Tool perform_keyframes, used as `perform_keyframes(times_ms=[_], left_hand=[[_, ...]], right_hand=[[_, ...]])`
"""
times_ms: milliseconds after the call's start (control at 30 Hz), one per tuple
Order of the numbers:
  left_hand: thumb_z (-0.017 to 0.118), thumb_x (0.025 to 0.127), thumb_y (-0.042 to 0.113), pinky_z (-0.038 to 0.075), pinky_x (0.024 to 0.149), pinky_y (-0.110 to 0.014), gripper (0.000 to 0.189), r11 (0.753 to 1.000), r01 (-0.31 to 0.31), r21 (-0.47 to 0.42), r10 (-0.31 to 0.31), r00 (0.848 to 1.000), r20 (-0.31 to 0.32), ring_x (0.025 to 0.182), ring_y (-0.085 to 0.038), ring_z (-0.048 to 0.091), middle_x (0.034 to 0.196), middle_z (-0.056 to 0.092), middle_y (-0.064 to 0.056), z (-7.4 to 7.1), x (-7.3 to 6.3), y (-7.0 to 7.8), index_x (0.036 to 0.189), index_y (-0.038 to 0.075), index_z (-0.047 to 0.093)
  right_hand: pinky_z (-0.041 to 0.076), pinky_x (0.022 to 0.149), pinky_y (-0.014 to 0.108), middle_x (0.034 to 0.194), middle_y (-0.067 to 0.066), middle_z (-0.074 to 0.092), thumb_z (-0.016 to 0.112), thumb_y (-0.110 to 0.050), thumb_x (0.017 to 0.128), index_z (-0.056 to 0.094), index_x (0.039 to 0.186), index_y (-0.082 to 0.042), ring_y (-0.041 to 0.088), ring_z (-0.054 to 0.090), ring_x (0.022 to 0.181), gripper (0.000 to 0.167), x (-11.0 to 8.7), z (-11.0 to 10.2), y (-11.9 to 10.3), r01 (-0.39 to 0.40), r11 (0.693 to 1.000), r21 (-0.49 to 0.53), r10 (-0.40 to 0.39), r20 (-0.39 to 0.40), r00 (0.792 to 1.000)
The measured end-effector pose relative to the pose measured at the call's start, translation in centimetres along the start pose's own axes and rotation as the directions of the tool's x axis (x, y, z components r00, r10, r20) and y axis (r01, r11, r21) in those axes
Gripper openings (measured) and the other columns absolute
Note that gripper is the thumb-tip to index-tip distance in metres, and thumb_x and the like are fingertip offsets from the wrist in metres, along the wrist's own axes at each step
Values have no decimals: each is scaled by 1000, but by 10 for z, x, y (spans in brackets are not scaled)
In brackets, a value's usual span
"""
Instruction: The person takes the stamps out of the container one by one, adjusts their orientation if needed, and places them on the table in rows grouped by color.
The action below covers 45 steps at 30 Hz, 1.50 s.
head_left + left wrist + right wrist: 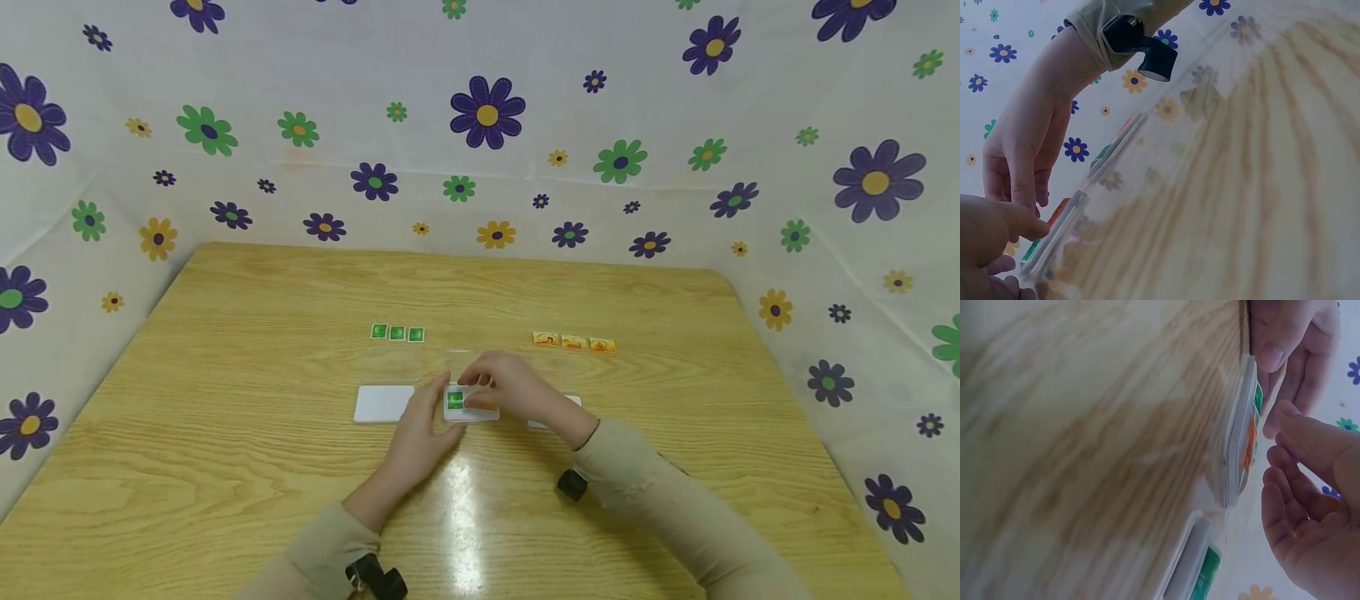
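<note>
Around the middle flat white rectangular tile [453, 414], my left hand [420, 437] holds the edges, index finger at the far corner and thumb at the near side. Green and orange square stickers lie on that tile. My right hand [513, 387] hovers over its right part, fingers loosely bent; the right wrist view shows nothing clearly held between them. Left of it lies a plain white tile [382, 403]. To the right, another white tile [572, 402] is partly hidden by the right wrist; a green sticker [1206, 574] shows on it in the right wrist view.
Three green stickers [397, 333] lie in a row farther back on the left. Three orange stickers [573, 342] form a row on the right. Faint clear rectangles [395, 363] lie behind the tiles. Flowered cloth [420, 150] encloses the wooden table [247, 350].
</note>
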State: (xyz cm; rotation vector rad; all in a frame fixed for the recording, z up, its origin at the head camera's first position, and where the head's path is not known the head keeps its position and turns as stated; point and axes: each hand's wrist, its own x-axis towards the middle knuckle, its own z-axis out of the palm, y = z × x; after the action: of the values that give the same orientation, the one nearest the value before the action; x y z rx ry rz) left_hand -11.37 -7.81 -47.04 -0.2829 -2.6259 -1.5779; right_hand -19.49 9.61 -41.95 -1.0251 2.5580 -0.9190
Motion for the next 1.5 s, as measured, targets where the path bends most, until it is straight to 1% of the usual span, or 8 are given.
perform_keyframes(times_ms=[200, 433, 633, 867, 1100, 1200, 1400, 1500], left_hand=[[69, 85, 3, 30, 109, -48, 64, 999, -11, 43, 11, 1000, 2, 131, -36, 37, 141, 42, -22, 0, 0, -1, 141, -3, 38], [67, 85, 0, 32, 108, -49, 63, 998, -28, 47, 29, 1000, -5, 129, -37, 39, 139, 44, -23, 0, 0, -3, 140, -4, 39], [67, 85, 0, 32, 109, -48, 62, 998, -25, 51, 25, 1000, -6, 129, -36, 39, 138, 44, -22, 0, 1, -3, 140, -3, 39], [68, 84, -1, 34, 107, -48, 61, 998, -36, 56, 37, 999, -9, 127, -37, 42, 137, 46, -23, -1, 1, -2, 139, -4, 40], [67, 85, 0, 35, 106, -47, 60, 998, -27, 48, 27, 1000, -5, 126, -35, 43, 138, 46, -21, -2, 1, -1, 139, -4, 41], [67, 85, 0, 36, 106, -46, 61, 999, -27, 47, 27, 1000, -6, 125, -35, 44, 138, 45, -22, -2, 1, -1, 139, -4, 40], [66, 85, -1, 40, 103, -44, 60, 999, -22, 47, 22, 1000, -1, 123, -34, 46, 137, 46, -22, -2, 2, -1, 139, -5, 40], [66, 86, -2, 41, 102, -44, 60, 999, -22, 43, 22, 1000, 4, 122, -34, 47, 136, 46, -22, -2, 1, -2, 139, -5, 40]], right_hand=[[50, 71, 26, 95, 4, 67, 76, -13, 81, 73, 100, -4, 17, 59, 85, 22, 6, 6, -4, -10, 1000, -13, 10, 11, 1000], [50, 70, 26, 91, 1, 68, 79, -17, 79, 74, 98, -6, 15, 59, 83, 22, 10, 12, -8, -36, 999, -35, 37, 20, 999], [48, 65, 24, 88, 1, 67, 80, -15, 77, 73, 94, -6, 13, 57, 77, 21, 12, 15, -7, -23, 998, -55, 24, 16, 1000], [48, 64, 23, 87, 2, 67, 79, -12, 78, 74, 93, -5, 14, 57, 77, 18, 12, 14, -10, -7, 997, -76, 8, 21, 1000], [49, 69, 23, 90, 2, 66, 77, -11, 80, 73, 96, -4, 14, 58, 82, 17, 12, 8, -11, -60, 998, -32, 61, 24, 998], [49, 67, 24, 90, 2, 65, 76, -11, 81, 73, 96, -5, 14, 57, 81, 16, 13, 2, -10, -96, 995, -15, 96, 17, 995], [49, 64, 24, 88, 2, 64, 75, -13, 83, 72, 97, -5, 14, 56, 77, 16, 22, -13, -2, -139, 989, -41, 138, -19, 990], [49, 64, 26, 89, 2, 65, 74, -14, 84, 72, 98, -5, 15, 56, 76, 17, 30, -20, 2, -172, 985, -35, 170, -34, 985]])
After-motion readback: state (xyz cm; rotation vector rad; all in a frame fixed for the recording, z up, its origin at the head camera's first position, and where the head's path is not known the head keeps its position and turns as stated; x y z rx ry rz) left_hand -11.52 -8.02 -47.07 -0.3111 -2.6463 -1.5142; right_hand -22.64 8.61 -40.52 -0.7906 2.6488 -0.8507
